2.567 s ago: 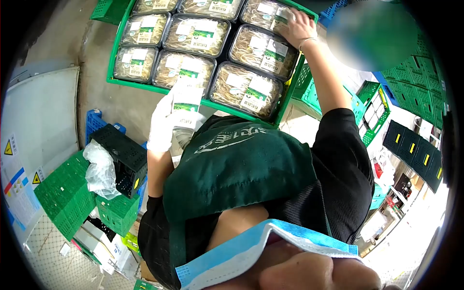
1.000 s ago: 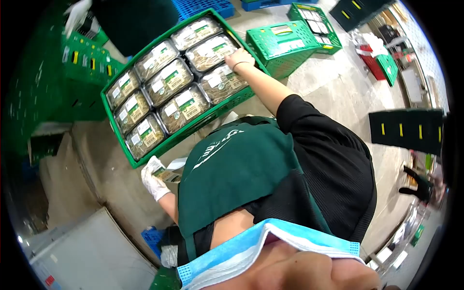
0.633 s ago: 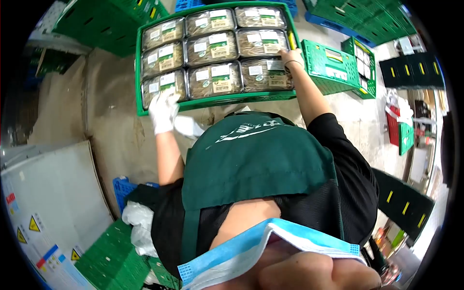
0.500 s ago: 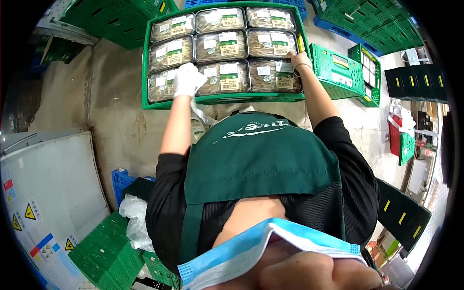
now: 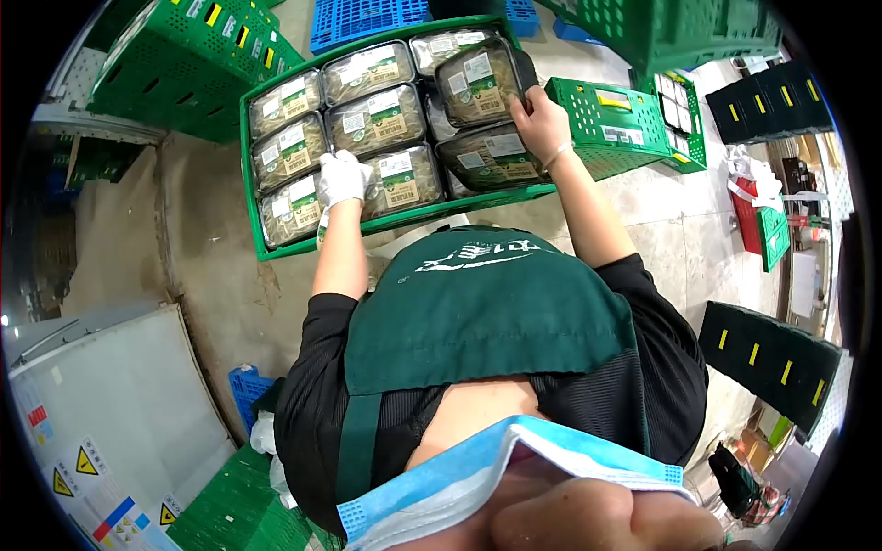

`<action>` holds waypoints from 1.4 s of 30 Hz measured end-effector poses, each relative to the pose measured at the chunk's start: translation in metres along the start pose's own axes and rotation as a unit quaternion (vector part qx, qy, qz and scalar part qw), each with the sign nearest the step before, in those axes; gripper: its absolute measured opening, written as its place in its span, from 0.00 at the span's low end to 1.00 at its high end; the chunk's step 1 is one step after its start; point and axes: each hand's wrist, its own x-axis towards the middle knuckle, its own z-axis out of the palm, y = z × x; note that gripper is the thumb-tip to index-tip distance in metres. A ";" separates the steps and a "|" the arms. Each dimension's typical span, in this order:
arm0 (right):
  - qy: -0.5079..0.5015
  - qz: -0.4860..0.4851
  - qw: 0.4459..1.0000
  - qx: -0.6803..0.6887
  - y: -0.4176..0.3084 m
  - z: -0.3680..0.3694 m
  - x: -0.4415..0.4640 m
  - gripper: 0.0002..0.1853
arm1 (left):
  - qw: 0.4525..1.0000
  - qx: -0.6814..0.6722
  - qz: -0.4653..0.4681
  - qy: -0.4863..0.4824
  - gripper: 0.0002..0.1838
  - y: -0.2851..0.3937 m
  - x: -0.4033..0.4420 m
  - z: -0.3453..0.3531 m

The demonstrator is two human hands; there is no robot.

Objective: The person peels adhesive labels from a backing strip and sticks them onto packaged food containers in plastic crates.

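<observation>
Rows of clear-lidded plastic food packs with white and green labels fill a green crate in front of me. My right hand, bare, grips the right edge of one food pack, which is raised and tilted over its neighbours. Under that hand, another pack sits slightly askew at the near right corner. My left hand, in a white glove, is closed over the seam between packs in the left and middle columns. Its fingertips are partly hidden, so what they hold is unclear.
To the right stand a green crate and another crate of packs. Stacked green crates rise at the upper left. Blue pallets lie behind. A white panel with warning labels is at the lower left.
The pack at the right has come up out of its row in my right hand. The crate now appears tilted and further left in view. My left hand stays on the packs.
</observation>
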 end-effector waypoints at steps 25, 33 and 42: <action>0.015 -0.044 0.987 0.155 0.053 -0.156 -0.054 0.13 | 0.980 -0.190 0.064 -0.008 0.25 0.015 0.024 -0.017; 0.127 0.124 0.974 0.141 0.107 -0.209 -0.064 0.13 | 0.935 -0.256 0.212 0.125 0.16 0.093 -0.083 -0.083; 0.179 0.174 0.961 -0.116 0.251 -0.364 0.007 0.17 | 0.843 -0.531 0.089 -0.008 0.07 0.219 -0.161 -0.056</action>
